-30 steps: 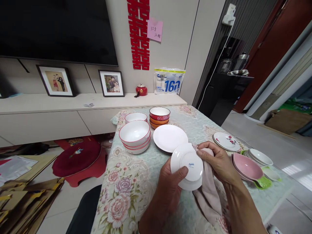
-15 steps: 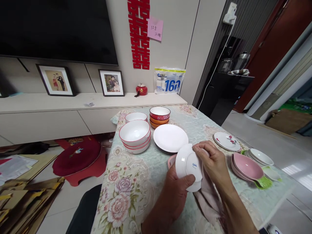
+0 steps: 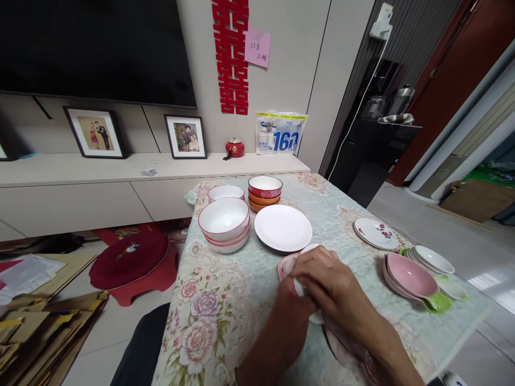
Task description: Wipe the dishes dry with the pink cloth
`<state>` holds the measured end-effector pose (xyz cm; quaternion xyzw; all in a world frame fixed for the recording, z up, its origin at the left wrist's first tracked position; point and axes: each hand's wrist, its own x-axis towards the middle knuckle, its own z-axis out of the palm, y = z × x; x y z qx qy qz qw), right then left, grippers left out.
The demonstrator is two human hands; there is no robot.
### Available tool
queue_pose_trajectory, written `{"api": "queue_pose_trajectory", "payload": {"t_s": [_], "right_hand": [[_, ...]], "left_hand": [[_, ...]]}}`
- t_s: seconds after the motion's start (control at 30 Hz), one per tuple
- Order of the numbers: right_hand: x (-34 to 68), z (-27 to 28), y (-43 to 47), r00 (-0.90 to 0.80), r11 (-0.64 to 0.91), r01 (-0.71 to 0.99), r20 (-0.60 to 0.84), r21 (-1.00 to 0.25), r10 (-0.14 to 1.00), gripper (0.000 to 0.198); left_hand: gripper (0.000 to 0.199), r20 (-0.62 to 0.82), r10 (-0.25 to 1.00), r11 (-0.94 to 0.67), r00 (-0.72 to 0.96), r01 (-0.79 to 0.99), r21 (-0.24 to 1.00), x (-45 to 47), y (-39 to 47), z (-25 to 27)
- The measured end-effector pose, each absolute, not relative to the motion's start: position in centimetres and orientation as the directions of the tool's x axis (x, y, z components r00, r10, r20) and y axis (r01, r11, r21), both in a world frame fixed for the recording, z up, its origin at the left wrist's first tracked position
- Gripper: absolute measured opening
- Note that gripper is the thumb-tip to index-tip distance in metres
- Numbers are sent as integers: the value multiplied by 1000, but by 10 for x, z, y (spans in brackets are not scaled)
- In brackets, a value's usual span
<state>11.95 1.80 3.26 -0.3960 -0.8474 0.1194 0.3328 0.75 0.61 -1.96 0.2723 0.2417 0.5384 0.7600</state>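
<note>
My left hand (image 3: 290,308) grips a small white plate (image 3: 317,317) by its near left side. Over the plate lies my right hand (image 3: 328,276), fingers bent and pressed across it, holding a pale pinkish cloth (image 3: 348,351) that hangs down below. Most of the plate is covered by both hands. Just behind them a pink-rimmed dish (image 3: 282,266) rests on the table, partly hidden. Beyond it sits a stack of large white plates (image 3: 282,228).
White bowls with red rims (image 3: 224,220) and a red bowl on orange ones (image 3: 265,187) stand at the back left. To the right are flowered plates (image 3: 374,233), pink leaf-handled bowls (image 3: 410,276) and small white bowls (image 3: 434,259). A floral cloth covers the table (image 3: 217,332). A red stool (image 3: 132,262) stands left.
My right hand has moved left and down from the plate's far edge across its face, covering the blue mark. My left hand keeps its hold on the plate.
</note>
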Motion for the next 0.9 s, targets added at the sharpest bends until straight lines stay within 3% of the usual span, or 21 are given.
{"api": "queue_pose_trajectory", "payload": {"t_s": [0.1,0.23,0.33,0.53,0.6,0.73,0.83,0.9], "right_hand": [[138,21,33,-228,562,649,574,-512,787,20],[151,11,43,-27,427,709,583,-561,812,13],[141,14,36,-62,453,706,590,-544,805,14],[117,28,19,-409,618,509,463,-599,787,23],[122,27,21,-382,586,514,445,-626,810,23],[140,18,29,-173,444,672,457,-593,872,19],[140,15,28,-69,359,769,489,-530,869,15],[134,17,25,-91,364,773,478,-519,873,14]], "left_hand": [[53,-71,939,286,335,-651,703,8,6,-18],[63,-80,933,305,350,-658,688,8,7,-11],[65,-91,927,336,364,-695,636,9,7,-10],[46,-20,940,296,340,-787,542,5,10,-10],[42,-52,938,314,342,-782,538,2,11,-6],[37,-75,945,307,317,-787,535,-1,14,-2],[46,-68,941,316,331,-793,521,-1,14,-3],[56,-44,936,323,351,-800,506,0,13,-6]]}}
